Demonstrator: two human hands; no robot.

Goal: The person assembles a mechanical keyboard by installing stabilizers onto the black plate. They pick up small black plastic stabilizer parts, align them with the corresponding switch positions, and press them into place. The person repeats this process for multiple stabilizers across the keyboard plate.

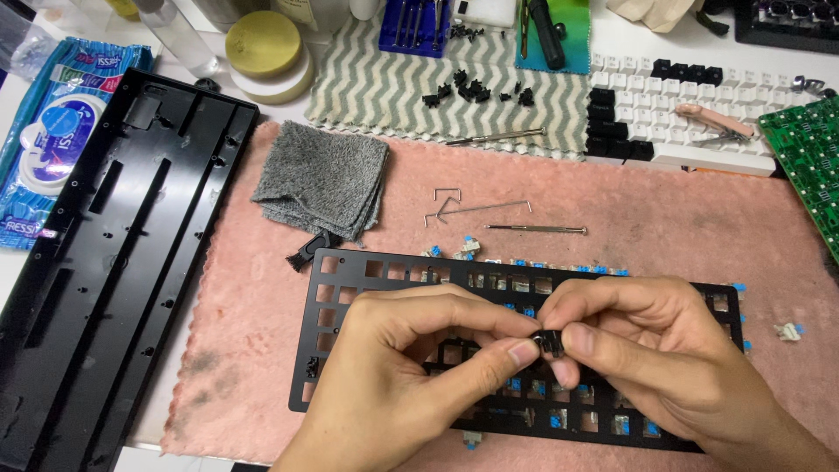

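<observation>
A black keyboard switch plate (350,288) with square cut-outs lies on the pink towel (664,218). Both hands hover over its middle. My left hand (411,367) and my right hand (647,350) together pinch one small black part (551,343) between thumbs and forefingers. Several blue-stemmed switches (468,249) sit in the plate along its far edge and lower rows. One loose switch (788,331) rests on the towel at the right.
A black keyboard case (96,262) lies at the left. Behind the plate are a folded grey cloth (323,179), a thin screwdriver (535,229), wire stabiliser bars (472,207), a tray of keycaps (682,105), small black parts (476,90) on a striped mat, and a green circuit board (808,166).
</observation>
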